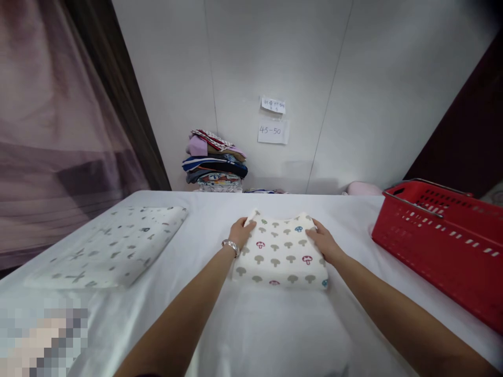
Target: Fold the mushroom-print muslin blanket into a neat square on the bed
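Note:
A folded white garment (281, 251) with a print of grey mushrooms and a few coloured ones lies on the white-covered table, its far edge dipping in a curve like a neckline. My left hand (240, 231), with a bracelet at the wrist, grips its left side near the far corner, thumb on top. On the opposite side my right hand (324, 242) holds the right edge in the same way. The fingers under the cloth are partly hidden.
A folded white printed cloth (113, 246) lies on the left of the table. At the right stands a red plastic basket (440, 251) with metal handles. Beyond the far edge is a stack of folded clothes (216, 162). Paper labels (273, 131) hang on the wall.

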`<state>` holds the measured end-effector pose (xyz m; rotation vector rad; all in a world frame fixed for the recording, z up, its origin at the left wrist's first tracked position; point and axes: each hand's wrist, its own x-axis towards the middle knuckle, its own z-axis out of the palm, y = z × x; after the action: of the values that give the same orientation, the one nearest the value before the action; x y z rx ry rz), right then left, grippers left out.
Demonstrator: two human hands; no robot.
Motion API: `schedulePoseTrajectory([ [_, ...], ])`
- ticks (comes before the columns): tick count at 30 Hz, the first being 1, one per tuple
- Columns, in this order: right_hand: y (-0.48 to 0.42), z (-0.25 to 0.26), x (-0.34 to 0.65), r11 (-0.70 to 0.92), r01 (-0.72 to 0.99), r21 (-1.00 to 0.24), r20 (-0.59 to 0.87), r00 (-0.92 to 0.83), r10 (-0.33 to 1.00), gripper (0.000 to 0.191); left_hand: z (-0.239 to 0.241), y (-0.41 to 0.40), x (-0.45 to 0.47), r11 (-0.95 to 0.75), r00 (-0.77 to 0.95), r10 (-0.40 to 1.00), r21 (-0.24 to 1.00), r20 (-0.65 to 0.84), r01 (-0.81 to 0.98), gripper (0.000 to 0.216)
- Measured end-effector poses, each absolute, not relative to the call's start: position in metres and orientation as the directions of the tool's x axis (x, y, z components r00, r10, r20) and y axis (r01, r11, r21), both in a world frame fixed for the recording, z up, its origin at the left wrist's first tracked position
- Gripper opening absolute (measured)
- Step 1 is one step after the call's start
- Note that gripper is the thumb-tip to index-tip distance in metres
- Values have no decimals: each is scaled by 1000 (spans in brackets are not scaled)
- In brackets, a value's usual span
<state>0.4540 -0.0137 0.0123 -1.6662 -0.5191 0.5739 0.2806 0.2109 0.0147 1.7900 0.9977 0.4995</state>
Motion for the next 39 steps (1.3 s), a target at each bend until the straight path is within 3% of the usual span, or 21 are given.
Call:
schedulePoseTrajectory([
  [2, -5, 6, 459, -289, 166, -943, -29, 824, 566, 61, 11, 213, 285, -167, 545, 831, 883, -113, 438, 32],
  [5, 3, -4, 467, -448, 229, -864, -34, 862, 506, 66, 1, 217, 290, -137, 507, 845, 846, -173, 516, 27],
  [18, -5, 0, 472, -493, 301, -816, -19, 839, 543, 69, 6, 214, 266, -53, 545, 780, 835, -307, 548, 49],
  [21, -7, 9, 458, -504, 537, -676, 134, 763, 633, 67, 3, 204, 246, -42, 563, 760, 841, -324, 540, 55],
  [24, -10, 13, 430, -400, 801, -445, 249, 540, 804, 60, -4, 189, 232, -80, 598, 744, 849, -297, 522, 54],
  [27, -10, 7, 404, -361, 885, -293, 74, 397, 915, 58, -9, 174, 228, -190, 593, 775, 817, -216, 545, 55],
  [30, -10, 1, 395, -391, 892, -227, -46, 391, 919, 60, -9, 164, 229, -268, 565, 810, 758, -156, 594, 57],
  [32, -13, 2, 397, -380, 896, -228, -33, 383, 923, 59, -7, 162, 228, -272, 555, 816, 740, -163, 616, 59],
  [35, -28, 2, 405, -390, 869, -305, 117, 440, 890, 56, -5, 164, 224, -240, 550, 812, 745, -198, 623, 63],
  [37, -44, -6, 410, -447, 767, -461, 218, 586, 781, 58, -3, 166, 222, -184, 540, 806, 766, -241, 616, 64],
  [39, -60, -17, 412, -459, 577, -675, 181, 733, 655, 63, -1, 170, 223, -108, 521, 799, 782, -299, 614, 65],
])
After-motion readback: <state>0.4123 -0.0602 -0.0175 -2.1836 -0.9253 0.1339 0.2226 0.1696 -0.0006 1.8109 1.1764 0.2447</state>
